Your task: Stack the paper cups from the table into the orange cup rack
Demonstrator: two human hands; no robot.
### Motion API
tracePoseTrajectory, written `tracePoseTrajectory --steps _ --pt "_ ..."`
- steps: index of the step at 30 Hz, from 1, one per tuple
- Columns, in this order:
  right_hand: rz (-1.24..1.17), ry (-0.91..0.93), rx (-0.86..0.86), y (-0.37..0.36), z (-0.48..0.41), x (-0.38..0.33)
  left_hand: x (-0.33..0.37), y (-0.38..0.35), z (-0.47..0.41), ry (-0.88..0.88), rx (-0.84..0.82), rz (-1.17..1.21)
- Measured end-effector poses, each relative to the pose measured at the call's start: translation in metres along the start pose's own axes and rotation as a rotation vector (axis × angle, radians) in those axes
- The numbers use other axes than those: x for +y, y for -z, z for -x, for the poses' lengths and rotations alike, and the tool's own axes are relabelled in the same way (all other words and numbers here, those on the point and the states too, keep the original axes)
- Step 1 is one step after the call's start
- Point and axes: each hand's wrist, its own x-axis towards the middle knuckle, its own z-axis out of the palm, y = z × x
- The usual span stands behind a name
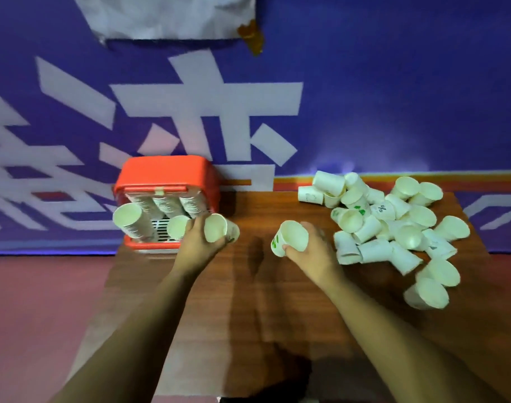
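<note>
The orange cup rack point(164, 173) stands at the table's back left, with several stacks of white paper cups point(132, 219) leaning out of it toward me. My left hand point(197, 242) is right in front of the rack's right side, shut on a paper cup point(218, 231) whose mouth faces me. My right hand point(312, 251) is over the middle of the table, holding another paper cup point(290, 237) with green print. A loose pile of paper cups point(388, 228) lies on the right half of the table.
The brown wooden table point(248, 301) is narrow, with pink floor to its left. A purple banner with large white characters point(207, 112) hangs behind it. Some cups point(428, 292) lie close to the table's right edge.
</note>
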Motion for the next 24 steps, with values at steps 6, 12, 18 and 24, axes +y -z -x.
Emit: tracePoseTrajectory --steps 6,12,18,24 --pt "-0.014 0.083 -0.040 -0.071 -0.009 -0.081 -0.064 0.066 -0.033 0.072 0.135 -0.004" --pt "-0.008 0.068 -0.015 -0.105 -0.020 -0.120 -0.102 0.075 -0.069 0.095 0.092 -0.019" --pt "-0.019 0.080 0.001 -0.121 -0.030 -0.136 -0.129 0.065 -0.095 0.086 -0.048 -0.084" --pt "-0.033 0.078 -0.032 -0.149 -0.049 -0.157 -0.155 0.052 -0.105 0.091 -0.182 -0.069"
